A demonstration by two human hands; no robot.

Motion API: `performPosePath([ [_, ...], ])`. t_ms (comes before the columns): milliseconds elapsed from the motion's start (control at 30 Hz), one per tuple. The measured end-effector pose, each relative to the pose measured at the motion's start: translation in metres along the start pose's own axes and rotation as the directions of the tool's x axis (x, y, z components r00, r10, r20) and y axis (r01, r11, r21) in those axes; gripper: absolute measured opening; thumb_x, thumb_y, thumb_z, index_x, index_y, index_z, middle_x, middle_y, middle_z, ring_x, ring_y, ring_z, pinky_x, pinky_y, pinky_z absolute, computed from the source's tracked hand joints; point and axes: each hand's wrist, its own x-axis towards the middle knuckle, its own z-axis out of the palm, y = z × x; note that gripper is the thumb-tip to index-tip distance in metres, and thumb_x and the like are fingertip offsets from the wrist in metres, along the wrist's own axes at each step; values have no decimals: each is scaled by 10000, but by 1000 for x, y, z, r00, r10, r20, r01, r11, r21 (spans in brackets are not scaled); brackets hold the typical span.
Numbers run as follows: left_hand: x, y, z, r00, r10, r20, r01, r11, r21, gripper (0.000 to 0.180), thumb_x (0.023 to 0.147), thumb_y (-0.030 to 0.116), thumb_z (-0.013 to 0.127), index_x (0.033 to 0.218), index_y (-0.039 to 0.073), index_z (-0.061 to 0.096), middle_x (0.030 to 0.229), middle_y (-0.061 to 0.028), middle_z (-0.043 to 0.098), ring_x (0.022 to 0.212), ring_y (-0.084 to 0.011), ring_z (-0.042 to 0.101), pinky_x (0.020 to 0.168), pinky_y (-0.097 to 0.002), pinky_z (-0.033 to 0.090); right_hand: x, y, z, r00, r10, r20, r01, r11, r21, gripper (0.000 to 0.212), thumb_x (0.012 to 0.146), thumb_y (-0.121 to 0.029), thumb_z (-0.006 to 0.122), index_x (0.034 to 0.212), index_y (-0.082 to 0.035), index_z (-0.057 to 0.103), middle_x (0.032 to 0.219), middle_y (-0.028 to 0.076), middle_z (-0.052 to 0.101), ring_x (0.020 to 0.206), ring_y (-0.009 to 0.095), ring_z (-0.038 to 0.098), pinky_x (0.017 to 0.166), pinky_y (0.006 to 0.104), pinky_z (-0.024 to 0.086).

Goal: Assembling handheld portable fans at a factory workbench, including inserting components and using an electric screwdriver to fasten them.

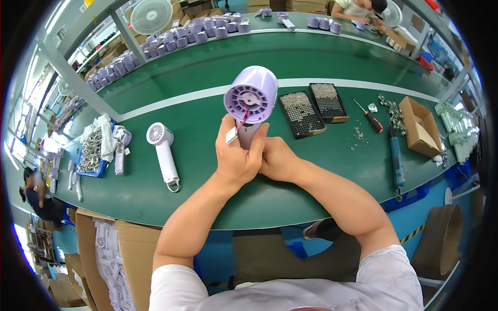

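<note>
I hold a lilac hair dryer body (251, 95) upright above the green table (207, 103), its open round back facing me. A red wire and a small white part (232, 135) hang from its handle. My left hand (236, 155) wraps the handle from the left. My right hand (277, 159) grips the handle's lower end from the right, touching the left hand.
A finished white hair dryer (163, 153) lies to the left. Two black trays of screws (302, 114) sit behind, with a red-handled screwdriver (369, 118), an electric screwdriver (397, 155) and a cardboard box (421, 127) at right. A blue tray of metal parts (92, 153) stands far left. Another person (358, 9) works across the line.
</note>
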Motion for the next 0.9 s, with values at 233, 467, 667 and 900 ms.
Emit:
performPosePath([
  [233,-7,-1,5,1000,-10,-19,11,999,51,416,852,162,810,1141,-30,581,962,-157,644,816,-303,650,704,-383,524,-4,6,0,979,161,127,-177,976,130,155,844,23,569,961,11,670,792,188,708,719,311,708,652,403,555],
  [467,-6,1,5,988,-154,-4,154,987,39,458,830,165,831,1153,-40,579,982,-183,670,843,-320,675,739,-394,542,0,-8,-9,965,207,160,-232,960,157,122,852,23,573,906,30,682,759,163,709,705,262,712,658,386,559],
  [667,-3,2,4,981,-192,9,192,981,21,443,842,160,823,1159,-37,586,997,-176,682,853,-297,687,745,-386,548,3,-11,-11,939,264,218,-298,944,141,116,863,-4,580,868,28,691,723,134,710,687,255,711,667,377,563],
  [900,-3,1,4,975,-221,22,220,975,38,450,849,195,821,1158,-34,590,995,-171,686,850,-293,692,745,-385,550,4,-15,-14,926,278,255,-313,944,107,123,862,-2,574,850,17,695,709,117,710,675,239,710,669,369,565],
])
